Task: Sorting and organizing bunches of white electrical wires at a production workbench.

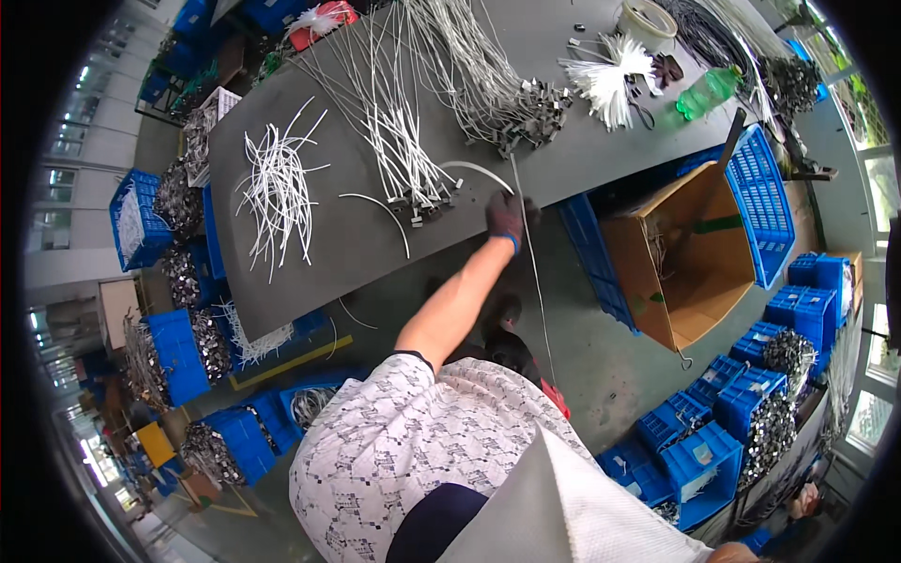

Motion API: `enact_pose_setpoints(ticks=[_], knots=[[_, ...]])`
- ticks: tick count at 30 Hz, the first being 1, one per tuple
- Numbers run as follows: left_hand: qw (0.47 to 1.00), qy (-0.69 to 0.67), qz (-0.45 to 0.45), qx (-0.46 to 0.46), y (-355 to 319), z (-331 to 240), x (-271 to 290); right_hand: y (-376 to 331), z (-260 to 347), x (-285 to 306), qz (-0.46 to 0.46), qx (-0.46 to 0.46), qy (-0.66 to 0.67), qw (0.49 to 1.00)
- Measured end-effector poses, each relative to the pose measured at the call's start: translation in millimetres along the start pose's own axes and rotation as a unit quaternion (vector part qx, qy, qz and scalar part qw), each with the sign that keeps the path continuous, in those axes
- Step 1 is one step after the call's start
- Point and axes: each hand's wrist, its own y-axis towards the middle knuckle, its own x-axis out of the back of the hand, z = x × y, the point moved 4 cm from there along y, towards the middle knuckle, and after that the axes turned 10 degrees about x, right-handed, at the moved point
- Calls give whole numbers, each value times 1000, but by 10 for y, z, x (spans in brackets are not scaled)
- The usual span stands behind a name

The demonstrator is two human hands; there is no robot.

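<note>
My left hand (505, 218), in a dark glove with a blue cuff, is over the table's front edge. Its fingers are closed on the end of a short white tube (477, 167) that curves away to the left. A thin grey cable (535, 267) passes close by the hand and hangs toward the floor; whether the fingers also grip it I cannot tell. Left of the hand lies a bundle of white-sleeved cables (399, 150) with small metal ends. One loose white tube (389, 214) rests beside them. My right hand does not show.
A pile of white tubes (279, 188) lies on the dark table (328, 272). Farther back are grey cables with metal clips (526, 113), white ties (615, 80) and a green bottle (709, 92). A cardboard box (694, 272) inside a blue crate (765, 206) stands at the right.
</note>
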Motion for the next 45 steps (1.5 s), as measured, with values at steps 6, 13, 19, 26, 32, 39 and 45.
enact_pose_setpoints(ticks=[6, 13, 19, 26, 32, 39, 45], knots=[[900, 208, -140, -357, -257, -1611, -283, 210, -351, -218, -1, 16, -42, 999], [994, 111, -3, -20, 353, -1433, 529, 599, 37, 240, -82, 128, 14, 988], [941, 320, 106, 34, 16, -623, 1437, 1136, 1885, 1809, -298, 249, 80, 918], [965, 222, 134, 33, -654, -841, 1494, 1056, 4635, 3881, -483, 356, 360, 715], [965, 209, 119, 109, -285, -1387, 2074, 1677, 5598, 4155, -360, 346, 465, 731], [843, 506, 178, -32, 328, -1981, 2269, 1718, 5772, 4383, -207, 304, 579, 728], [725, 670, -159, 20, -71, -1692, 2832, 2408, 4814, 5030, -312, 221, 590, 711]])
